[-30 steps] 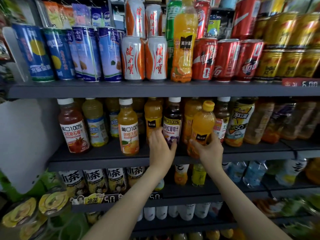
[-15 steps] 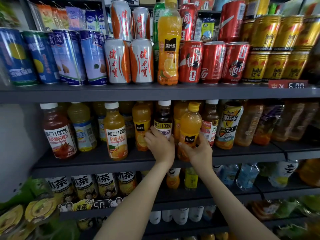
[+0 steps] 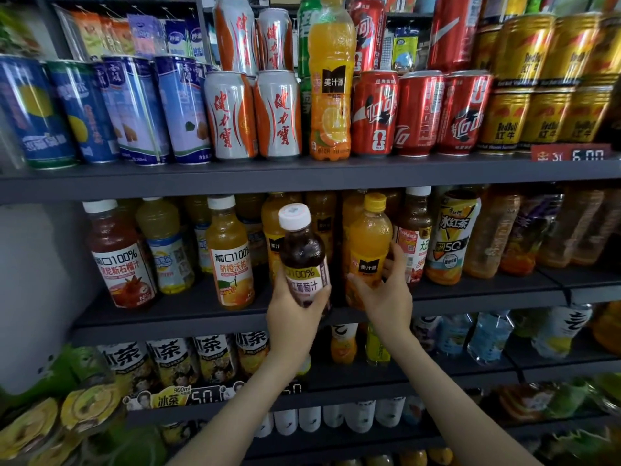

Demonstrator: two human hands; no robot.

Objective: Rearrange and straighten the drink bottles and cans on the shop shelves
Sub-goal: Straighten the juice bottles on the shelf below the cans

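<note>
Head view. Left hand [image 3: 294, 319]: fingers curled round the lower body of the dark grape juice bottle [image 3: 302, 253]. The bottle's white cap is tipped toward the camera, it is held in front of the middle shelf [image 3: 201, 319] row, and its base is hidden by the palm.

Right hand [image 3: 386, 297]: fingers [image 3: 398, 260] and thumb wrapped round the yellow-capped orange juice bottle [image 3: 368, 240], which is upright at the shelf front.

Neighbours: orange-label bottle [image 3: 230, 253] to the left. Red-label bottle [image 3: 415, 237] just behind the right fingers, and iced tea bottle [image 3: 450, 237] beyond it. Orange bottles crowd behind.

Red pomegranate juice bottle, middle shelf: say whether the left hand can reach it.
Probably not yet: the left hand grips a dark grape juice bottle, though the red pomegranate juice bottle stands unblocked.
</note>
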